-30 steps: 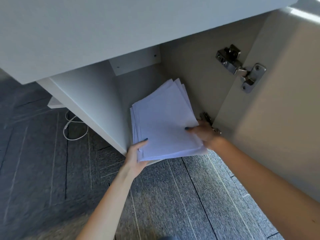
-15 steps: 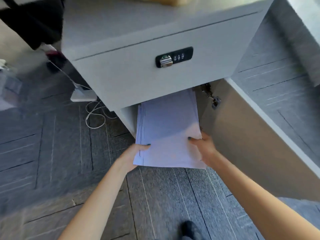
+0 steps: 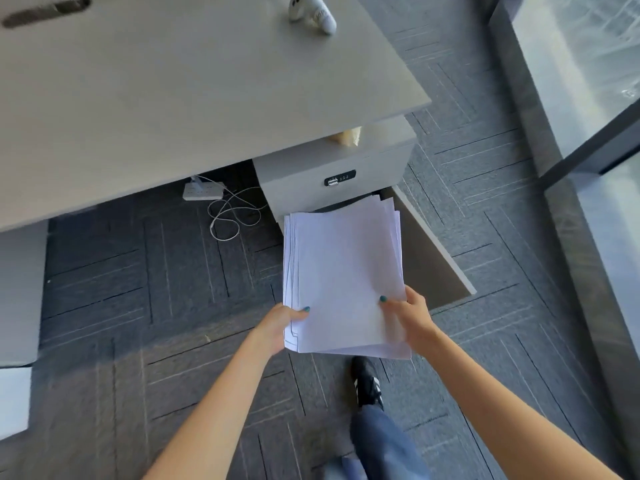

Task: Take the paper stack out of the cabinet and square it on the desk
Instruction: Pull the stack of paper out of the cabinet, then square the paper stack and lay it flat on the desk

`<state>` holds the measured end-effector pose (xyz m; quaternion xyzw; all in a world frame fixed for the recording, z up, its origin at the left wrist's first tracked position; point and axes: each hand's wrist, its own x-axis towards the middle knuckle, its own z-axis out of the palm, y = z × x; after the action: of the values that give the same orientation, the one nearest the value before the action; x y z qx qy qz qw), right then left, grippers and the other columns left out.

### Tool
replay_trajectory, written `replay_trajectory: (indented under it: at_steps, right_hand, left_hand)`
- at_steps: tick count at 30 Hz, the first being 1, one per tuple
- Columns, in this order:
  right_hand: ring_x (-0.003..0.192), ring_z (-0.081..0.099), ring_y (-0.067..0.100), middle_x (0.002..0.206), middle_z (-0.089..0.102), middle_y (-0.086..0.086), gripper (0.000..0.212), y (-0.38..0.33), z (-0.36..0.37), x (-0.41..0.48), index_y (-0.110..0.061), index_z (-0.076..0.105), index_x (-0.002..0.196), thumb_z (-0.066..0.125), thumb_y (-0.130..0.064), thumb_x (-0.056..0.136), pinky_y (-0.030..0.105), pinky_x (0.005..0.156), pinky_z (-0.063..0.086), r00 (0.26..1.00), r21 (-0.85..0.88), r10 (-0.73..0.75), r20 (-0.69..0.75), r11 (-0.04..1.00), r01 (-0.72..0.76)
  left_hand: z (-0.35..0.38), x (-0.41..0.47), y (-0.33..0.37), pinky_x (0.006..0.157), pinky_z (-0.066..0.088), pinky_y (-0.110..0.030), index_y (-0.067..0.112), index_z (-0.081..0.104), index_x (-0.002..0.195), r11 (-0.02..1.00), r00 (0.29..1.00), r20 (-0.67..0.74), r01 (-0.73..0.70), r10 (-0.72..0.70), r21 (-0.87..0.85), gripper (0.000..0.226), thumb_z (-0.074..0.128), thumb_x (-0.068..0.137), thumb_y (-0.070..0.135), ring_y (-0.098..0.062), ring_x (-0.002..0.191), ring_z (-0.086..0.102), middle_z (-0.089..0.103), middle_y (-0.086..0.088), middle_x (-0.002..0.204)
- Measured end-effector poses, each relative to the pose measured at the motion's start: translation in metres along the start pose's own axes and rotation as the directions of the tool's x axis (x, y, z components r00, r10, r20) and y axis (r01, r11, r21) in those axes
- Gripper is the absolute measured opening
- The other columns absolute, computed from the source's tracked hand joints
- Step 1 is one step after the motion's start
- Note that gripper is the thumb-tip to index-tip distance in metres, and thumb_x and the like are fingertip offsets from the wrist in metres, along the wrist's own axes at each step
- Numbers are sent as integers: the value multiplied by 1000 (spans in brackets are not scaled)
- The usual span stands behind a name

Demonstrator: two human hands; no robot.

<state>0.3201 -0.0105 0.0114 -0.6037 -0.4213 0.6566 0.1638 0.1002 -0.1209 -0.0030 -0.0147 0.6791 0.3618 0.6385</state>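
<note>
A loose stack of white paper (image 3: 343,271) hangs in the air in front of the grey cabinet (image 3: 332,168), its sheets fanned unevenly at the left and far edges. My left hand (image 3: 277,327) grips the stack's near left corner, thumb on top. My right hand (image 3: 408,317) grips the near right edge, thumb on top too. The cabinet door (image 3: 429,247) stands open to the right of the stack. The grey desk top (image 3: 173,98) spreads above and to the left of the cabinet.
A white object (image 3: 311,12) lies near the desk's far right edge. A power strip (image 3: 202,192) and a coiled white cable (image 3: 232,216) rest on the carpet under the desk. My shoe (image 3: 367,382) stands on the carpet below the stack. A glass wall (image 3: 588,98) runs along the right.
The stack has come fully out of the cabinet and towards me, held by both hands. My view has risen, so the desk top now shows.
</note>
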Motion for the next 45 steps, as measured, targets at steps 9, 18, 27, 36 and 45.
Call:
replay_trajectory:
  at_steps: [9,18,27,36,45]
  right_hand:
    - [84,61,25,98,67,9,26,-59,-12,-128,-8,63,108,64,0,83,36,76,53,995,63,-89,39,994,87]
    - [75,65,20,90,69,2,24,-167,34,-193,-12,65,102,67,0,82,29,64,59,954,99,-223,202,973,207]
    - [75,67,19,90,70,2,23,-271,119,-162,-11,66,103,69,-4,80,25,61,58,878,84,-306,369,951,296]
    - [87,67,23,101,71,5,27,-382,223,-45,-9,68,110,69,-9,83,33,78,57,811,35,-271,518,954,296]
    - [89,69,25,105,71,11,38,-453,295,35,-3,67,109,75,-14,74,37,81,54,792,-83,-193,579,953,293]
  left_hand:
    - [-5,-150,13,60,58,-25,-2,57,128,990,990,33,-132,134,-55,40,64,89,1,-23,96,67,67,-15,121]
    - [-55,-267,77,87,57,-34,3,54,133,925,932,-4,-361,363,-118,46,63,88,-3,-27,109,65,65,-13,127]
    - [-126,-308,172,82,57,-29,2,66,116,884,904,-1,-420,429,-205,30,63,87,0,-20,102,69,74,-9,109]
    - [-200,-252,313,105,46,-43,11,71,118,842,908,-133,-418,397,-342,51,82,70,26,-25,113,68,74,-7,117]
    - [-265,-199,421,107,43,-36,12,68,120,844,880,-179,-473,439,-252,42,77,79,21,-17,117,64,72,-1,120]
